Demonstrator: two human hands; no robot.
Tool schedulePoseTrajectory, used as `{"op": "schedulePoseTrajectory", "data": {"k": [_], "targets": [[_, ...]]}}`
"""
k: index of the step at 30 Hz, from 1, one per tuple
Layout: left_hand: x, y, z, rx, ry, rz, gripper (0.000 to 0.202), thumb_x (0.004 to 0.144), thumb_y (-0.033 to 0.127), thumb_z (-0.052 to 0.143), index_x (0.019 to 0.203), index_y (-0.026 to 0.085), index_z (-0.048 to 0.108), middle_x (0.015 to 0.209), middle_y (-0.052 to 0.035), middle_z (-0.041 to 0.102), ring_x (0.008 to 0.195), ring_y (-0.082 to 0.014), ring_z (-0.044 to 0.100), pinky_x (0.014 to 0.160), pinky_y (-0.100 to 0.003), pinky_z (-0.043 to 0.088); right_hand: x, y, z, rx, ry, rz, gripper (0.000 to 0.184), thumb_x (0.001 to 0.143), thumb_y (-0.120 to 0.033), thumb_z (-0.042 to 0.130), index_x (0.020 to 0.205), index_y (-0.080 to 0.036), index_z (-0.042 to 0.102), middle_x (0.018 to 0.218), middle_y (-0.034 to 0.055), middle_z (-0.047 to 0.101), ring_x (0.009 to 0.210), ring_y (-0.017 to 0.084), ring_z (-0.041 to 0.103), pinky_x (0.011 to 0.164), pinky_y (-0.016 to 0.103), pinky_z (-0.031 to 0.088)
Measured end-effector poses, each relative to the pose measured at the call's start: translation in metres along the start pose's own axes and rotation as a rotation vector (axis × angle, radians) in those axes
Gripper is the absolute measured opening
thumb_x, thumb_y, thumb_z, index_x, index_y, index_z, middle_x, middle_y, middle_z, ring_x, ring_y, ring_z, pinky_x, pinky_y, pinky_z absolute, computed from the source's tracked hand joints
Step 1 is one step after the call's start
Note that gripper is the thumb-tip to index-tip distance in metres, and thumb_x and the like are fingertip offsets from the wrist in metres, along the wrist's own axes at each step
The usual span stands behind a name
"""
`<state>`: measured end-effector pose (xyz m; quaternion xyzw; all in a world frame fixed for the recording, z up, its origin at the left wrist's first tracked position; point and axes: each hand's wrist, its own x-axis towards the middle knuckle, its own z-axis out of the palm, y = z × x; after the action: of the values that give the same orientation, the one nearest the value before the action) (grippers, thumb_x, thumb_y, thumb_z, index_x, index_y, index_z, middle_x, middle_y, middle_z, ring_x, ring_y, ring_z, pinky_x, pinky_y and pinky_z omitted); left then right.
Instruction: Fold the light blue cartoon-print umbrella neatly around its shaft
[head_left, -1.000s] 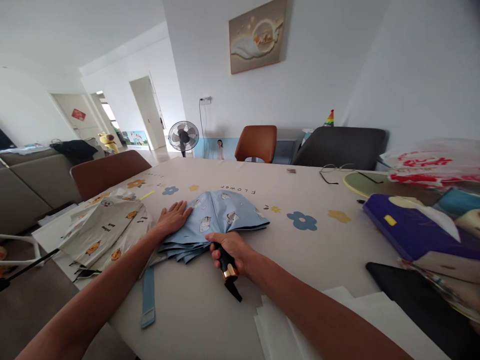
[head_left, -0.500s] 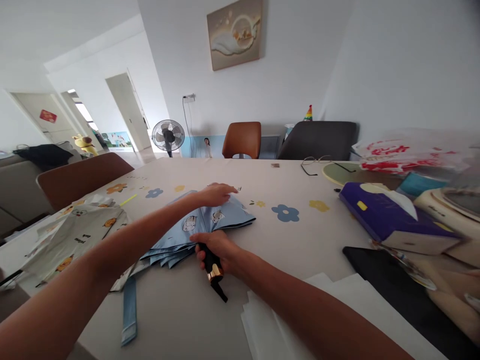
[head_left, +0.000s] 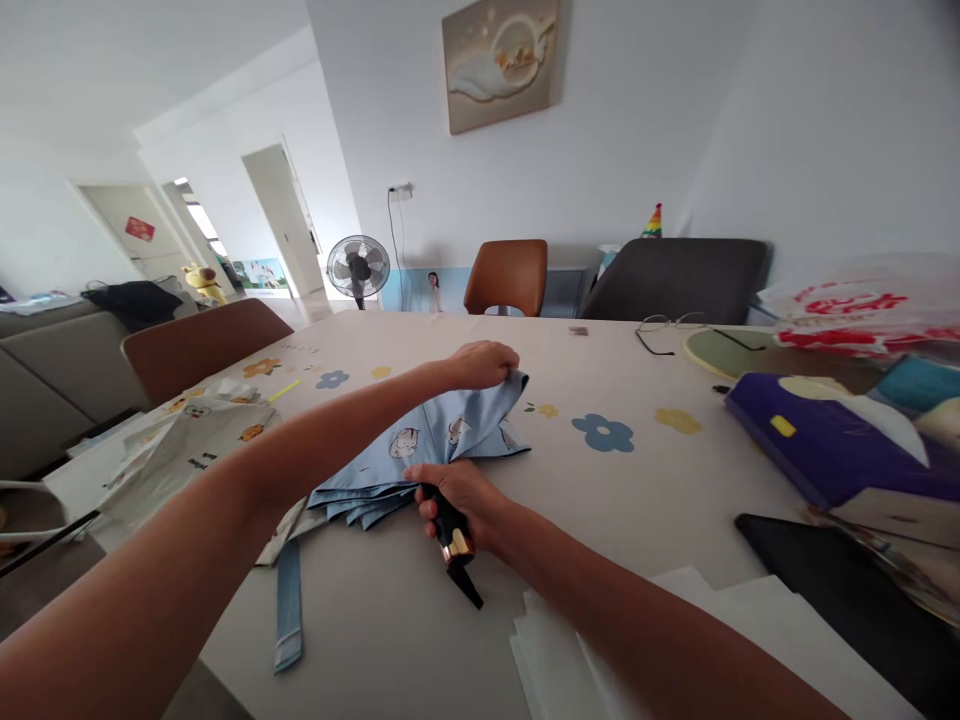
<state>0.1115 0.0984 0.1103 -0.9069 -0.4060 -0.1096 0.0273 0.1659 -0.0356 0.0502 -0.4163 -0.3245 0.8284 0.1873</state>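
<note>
A light blue folding umbrella (head_left: 405, 443) with cartoon animal prints lies on the table, its canopy in loose pleats. My right hand (head_left: 466, 500) is closed around its black handle, which has a gold band and a dark wrist loop at the end. Across the top of the canopy reaches my left hand (head_left: 486, 364), its fingers pinching the dark-trimmed edge of one panel at the far right and lifting it. A blue strap (head_left: 289, 610) of the umbrella hangs out toward me at the left. Part of the canopy is hidden under my left forearm.
A cream printed cloth (head_left: 195, 440) lies crumpled at the left. White sheets (head_left: 675, 620), a black flat object (head_left: 847, 600) and a purple tissue pack (head_left: 817, 435) sit on the right. Glasses (head_left: 660, 330) rest at the back, near a plastic bag (head_left: 862, 300). Chairs stand around the table.
My left hand has gone from lying stretched over the canopy to pinching a panel edge, which it has raised. My right hand keeps its hold on the handle. The view has shifted slightly left.
</note>
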Motion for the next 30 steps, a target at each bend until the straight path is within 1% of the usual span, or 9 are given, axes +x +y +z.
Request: {"op": "schedulePoseTrajectory", "data": {"k": [5, 8, 11, 14, 17, 20, 23, 28, 30], "targets": [[-0.026, -0.004, -0.043, -0.016, 0.248, -0.147, 0.028, 0.067, 0.011, 0.037, 0.073, 0.017, 0.064, 0.067, -0.0013, 0.061, 0.062, -0.0135, 0.052, 0.056, -0.025, 0.036, 0.0, 0.001, 0.0, 0.011, 0.002, -0.02, 0.016, 0.074, -0.015, 0.057, 0.062, -0.014, 0.045, 0.046, -0.0058, 0.044, 0.032, 0.005, 0.038, 0.031, 0.019, 0.039], [-0.058, -0.012, -0.066, -0.023, 0.359, -0.248, 0.027, 0.065, 0.01, 0.037, 0.071, 0.016, 0.062, 0.062, -0.001, 0.059, 0.058, -0.0127, 0.049, 0.055, -0.024, 0.035, 0.006, 0.004, -0.004, 0.001, -0.018, -0.044, 0.015, 0.072, -0.015, 0.059, 0.064, -0.014, 0.046, 0.048, -0.005, 0.046, 0.033, 0.005, 0.04, 0.032, 0.019, 0.041], [-0.1, -0.021, -0.075, -0.102, 0.477, -0.33, 0.025, 0.063, 0.009, 0.036, 0.067, 0.015, 0.06, 0.06, -0.0003, 0.057, 0.057, -0.0119, 0.049, 0.055, -0.024, 0.036, 0.014, 0.01, -0.01, -0.043, -0.057, -0.077, 0.017, 0.071, -0.02, 0.061, 0.061, -0.013, 0.048, 0.045, -0.0045, 0.046, 0.034, 0.005, 0.041, 0.034, 0.019, 0.043], [-0.147, -0.033, -0.068, -0.228, 0.591, -0.388, 0.024, 0.061, 0.008, 0.035, 0.063, 0.015, 0.058, 0.063, 0.0002, 0.059, 0.062, -0.0119, 0.053, 0.06, -0.023, 0.04, 0.019, 0.013, -0.013, -0.098, -0.078, -0.073, 0.019, 0.07, -0.023, 0.062, 0.059, -0.013, 0.049, 0.042, -0.0037, 0.046, 0.035, 0.007, 0.043, 0.035, 0.02, 0.043], [-0.188, -0.045, -0.048, -0.385, 0.642, -0.495, 0.022, 0.063, 0.011, 0.037, 0.065, 0.016, 0.058, 0.068, -0.0003, 0.062, 0.067, -0.0131, 0.056, 0.066, -0.024, 0.042, 0.017, 0.012, -0.01, -0.112, -0.067, -0.093, 0.019, 0.069, -0.021, 0.062, 0.058, -0.014, 0.047, 0.041, -0.0039, 0.045, 0.034, 0.007, 0.041, 0.035, 0.021, 0.044], [-0.216, -0.053, -0.026, -0.545, 0.583, -0.58, 0.017, 0.061, 0.014, 0.04, 0.062, 0.016, 0.057, 0.066, -0.0004, 0.062, 0.069, -0.0138, 0.057, 0.069, -0.025, 0.043, 0.014, 0.01, -0.006, -0.109, -0.052, -0.093, 0.018, 0.068, -0.017, 0.061, 0.058, -0.014, 0.047, 0.042, -0.0045, 0.044, 0.034, 0.006, 0.04, 0.034, 0.02, 0.043], [-0.228, -0.053, -0.009, -0.647, 0.498, -0.602, 0.013, 0.059, 0.014, 0.041, 0.059, 0.016, 0.055, 0.065, -0.0004, 0.061, 0.07, -0.0138, 0.057, 0.069, -0.025, 0.043, 0.013, 0.008, -0.005, -0.104, -0.065, -0.084, 0.017, 0.069, -0.015, 0.059, 0.057, -0.014, 0.047, 0.043, -0.0045, 0.044, 0.034, 0.006, 0.038, 0.032, 0.02, 0.042], [-0.234, -0.051, 0.01, -0.77, 0.506, -0.676, 0.008, 0.062, 0.018, 0.043, 0.058, 0.017, 0.05, 0.067, -0.0013, 0.061, 0.073, -0.0147, 0.057, 0.072, -0.027, 0.043, 0.014, 0.009, -0.008, -0.013, -0.093, -0.103, 0.016, 0.068, -0.017, 0.06, 0.059, -0.014, 0.048, 0.049, -0.0045, 0.046, 0.037, 0.005, 0.038, 0.031, 0.019, 0.04], [-0.236, -0.053, 0.017, -0.74, 0.475, -0.649, 0.008, 0.063, 0.019, 0.042, 0.059, 0.017, 0.049, 0.068, -0.0018, 0.06, 0.073, -0.0148, 0.057, 0.072, -0.027, 0.043, 0.013, 0.009, -0.007, 0.008, -0.095, -0.094, 0.016, 0.068, -0.017, 0.06, 0.06, -0.014, 0.047, 0.052, -0.0043, 0.046, 0.038, 0.005, 0.038, 0.031, 0.018, 0.039]]}}
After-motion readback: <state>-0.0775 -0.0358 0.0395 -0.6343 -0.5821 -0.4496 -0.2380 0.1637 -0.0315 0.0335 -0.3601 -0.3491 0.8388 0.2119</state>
